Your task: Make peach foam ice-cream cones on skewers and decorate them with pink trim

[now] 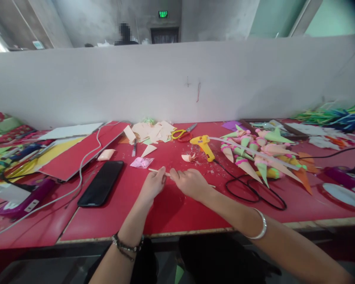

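Both my hands rest on the red table near its middle. My left hand and my right hand are closed side by side on a thin pale stick that lies across the table; its left end pokes out past my left fingers. A yellow glue gun lies just beyond my right hand, its black cord looping to the right. A small curled paper piece sits between the glue gun and my hands.
A black phone lies left of my hands. Cream paper scraps and yellow-handled scissors sit at the back. Several coloured paper cones are heaped on the right. Red and yellow sheets lie left. A grey partition backs the table.
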The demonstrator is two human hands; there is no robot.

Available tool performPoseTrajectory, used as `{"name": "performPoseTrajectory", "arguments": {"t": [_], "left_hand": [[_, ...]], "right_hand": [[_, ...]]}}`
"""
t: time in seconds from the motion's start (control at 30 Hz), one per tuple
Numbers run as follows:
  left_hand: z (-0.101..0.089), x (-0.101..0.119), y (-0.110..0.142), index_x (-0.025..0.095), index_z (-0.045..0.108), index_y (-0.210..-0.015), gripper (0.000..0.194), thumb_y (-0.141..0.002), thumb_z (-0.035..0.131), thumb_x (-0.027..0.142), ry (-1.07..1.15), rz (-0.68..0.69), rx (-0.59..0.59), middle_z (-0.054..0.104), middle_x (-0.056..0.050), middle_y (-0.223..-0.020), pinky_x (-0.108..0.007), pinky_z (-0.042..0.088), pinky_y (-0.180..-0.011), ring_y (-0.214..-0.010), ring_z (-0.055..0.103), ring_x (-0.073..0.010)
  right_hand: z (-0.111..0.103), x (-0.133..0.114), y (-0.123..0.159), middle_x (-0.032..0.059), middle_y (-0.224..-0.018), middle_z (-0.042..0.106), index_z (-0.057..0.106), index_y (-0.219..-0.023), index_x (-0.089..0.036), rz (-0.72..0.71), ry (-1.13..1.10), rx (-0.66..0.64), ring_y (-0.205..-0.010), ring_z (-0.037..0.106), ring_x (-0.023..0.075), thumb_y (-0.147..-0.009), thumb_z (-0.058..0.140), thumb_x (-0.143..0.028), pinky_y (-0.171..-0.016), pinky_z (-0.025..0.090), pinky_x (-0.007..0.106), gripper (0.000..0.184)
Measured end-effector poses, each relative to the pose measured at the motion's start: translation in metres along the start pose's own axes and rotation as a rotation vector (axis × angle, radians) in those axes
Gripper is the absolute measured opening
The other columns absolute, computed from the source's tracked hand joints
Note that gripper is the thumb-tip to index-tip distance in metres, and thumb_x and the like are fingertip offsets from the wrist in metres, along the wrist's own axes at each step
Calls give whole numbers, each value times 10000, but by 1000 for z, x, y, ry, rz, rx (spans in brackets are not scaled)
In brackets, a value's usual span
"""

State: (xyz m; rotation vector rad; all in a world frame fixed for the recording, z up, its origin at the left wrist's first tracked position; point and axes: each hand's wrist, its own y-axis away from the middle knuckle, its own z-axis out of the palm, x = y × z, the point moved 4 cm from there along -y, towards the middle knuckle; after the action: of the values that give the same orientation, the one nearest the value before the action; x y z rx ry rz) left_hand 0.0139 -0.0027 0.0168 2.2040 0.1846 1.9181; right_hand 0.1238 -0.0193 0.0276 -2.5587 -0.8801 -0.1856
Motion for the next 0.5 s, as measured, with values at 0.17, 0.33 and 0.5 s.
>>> {"name": "performPoseTrajectory", "arguments": {"t": [0.17, 0.33, 0.5], "left_hand": [[-14, 7, 1, 173, 337, -398, 450, -794, 370, 385, -168, 221, -12, 302, 61, -286, -194, 226, -360, -282, 288, -47], [-46, 21, 6, 164, 414, -489, 363, -792, 384, 361, -247, 477, 154, 392, 54, -384, -189, 277, -403, -354, 364, -59], [-68, 25, 5, 160, 448, -554, 298, -796, 395, 325, -278, 546, 244, 429, 46, -460, -179, 300, -440, -418, 398, -60]], "right_hand": [[4, 5, -5, 65, -665, 651, 331, -1275, -165, 142, -253, -126, -549, 591, 176, -891, 273, -336, -480, 309, 238, 424], [-2, 17, -4, 27, -671, 610, 276, -1305, -181, 232, -692, -142, -600, 549, 147, -851, 361, -314, -531, 334, 227, 480], [3, 39, -23, 16, -684, 569, 341, -1259, -168, 367, -894, -210, -552, 482, 121, -824, 392, -263, -507, 342, 225, 448]]}}
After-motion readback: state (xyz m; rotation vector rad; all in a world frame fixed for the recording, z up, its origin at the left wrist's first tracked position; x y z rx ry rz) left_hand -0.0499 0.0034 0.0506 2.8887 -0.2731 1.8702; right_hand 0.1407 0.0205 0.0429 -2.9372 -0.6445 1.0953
